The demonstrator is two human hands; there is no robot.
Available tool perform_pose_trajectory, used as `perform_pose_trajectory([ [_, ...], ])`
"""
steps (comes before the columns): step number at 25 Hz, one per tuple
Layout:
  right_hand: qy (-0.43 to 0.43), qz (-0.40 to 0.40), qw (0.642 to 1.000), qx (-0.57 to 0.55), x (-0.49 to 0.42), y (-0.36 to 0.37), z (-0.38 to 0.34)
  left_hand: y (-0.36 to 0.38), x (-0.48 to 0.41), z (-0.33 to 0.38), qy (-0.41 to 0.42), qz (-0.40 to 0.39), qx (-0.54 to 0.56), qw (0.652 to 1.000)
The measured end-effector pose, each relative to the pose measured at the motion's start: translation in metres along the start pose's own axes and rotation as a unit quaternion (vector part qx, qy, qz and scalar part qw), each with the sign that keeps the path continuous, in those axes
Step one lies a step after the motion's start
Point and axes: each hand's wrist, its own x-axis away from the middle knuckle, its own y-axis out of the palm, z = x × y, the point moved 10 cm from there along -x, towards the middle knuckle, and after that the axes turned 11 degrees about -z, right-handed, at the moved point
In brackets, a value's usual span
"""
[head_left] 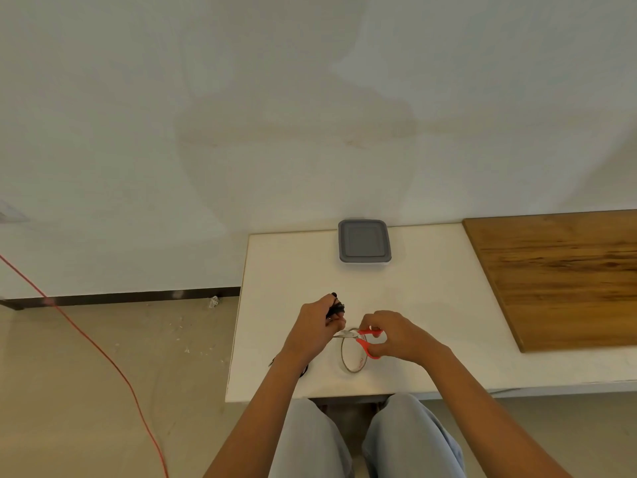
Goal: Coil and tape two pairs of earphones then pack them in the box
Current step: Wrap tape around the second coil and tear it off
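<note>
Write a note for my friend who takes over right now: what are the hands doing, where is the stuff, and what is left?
Left hand: grips the coiled black earphones above the table.
Right hand: holds the red scissors, blades pointing at the left hand.
Tape roll: flat on the table under the scissors.
Box: at the far edge, grey lid on.
Black cable: beside the left forearm, probably the second pair.
Done: one pair coiled.
Left: finish taping it, coil and tape the other pair, open the box, pack both.
</note>
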Motion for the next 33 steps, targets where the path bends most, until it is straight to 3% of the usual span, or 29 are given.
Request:
perform_pose_trajectory([
  [8, 0.019, 0.025, 0.999, 0.030, -0.006, 0.000, 0.008, -0.012, 0.003, -0.012, -0.027, 0.041, 0.007, 0.999],
  [14, 0.164, 0.167, 0.972, 0.012, 0.013, -0.011, 0.039, -0.023, 0.012, -0.031, -0.087, 0.081, 0.153, 0.981],
  [18, 0.273, 0.155, 0.947, 0.070, 0.018, -0.011, 0.049, -0.027, 0.019, -0.031, -0.089, 0.088, 0.202, 0.971],
  [25, 0.267, 0.112, 0.954, 0.071, 0.013, -0.001, 0.040, -0.036, 0.028, -0.019, -0.074, 0.093, 0.239, 0.964],
  [27, 0.199, 0.180, 0.963, -0.027, 0.019, -0.017, 0.018, -0.038, 0.032, -0.015, -0.070, 0.098, 0.239, 0.964],
  [28, 0.156, 0.218, 0.953, -0.142, 0.025, -0.025, 0.004, -0.039, 0.033, -0.012, -0.067, 0.101, 0.237, 0.964],
  [30, 0.084, 0.214, 0.895, -0.382, 0.034, -0.030, -0.027, -0.042, 0.037, -0.005, -0.059, 0.106, 0.226, 0.966],
  [31, 0.065, 0.195, 0.874, -0.440, 0.036, -0.030, -0.042, -0.043, 0.038, -0.002, -0.056, 0.107, 0.223, 0.967],
  [33, 0.055, 0.166, 0.874, -0.453, 0.041, -0.031, -0.061, -0.044, 0.043, 0.006, -0.047, 0.108, 0.218, 0.969],
])
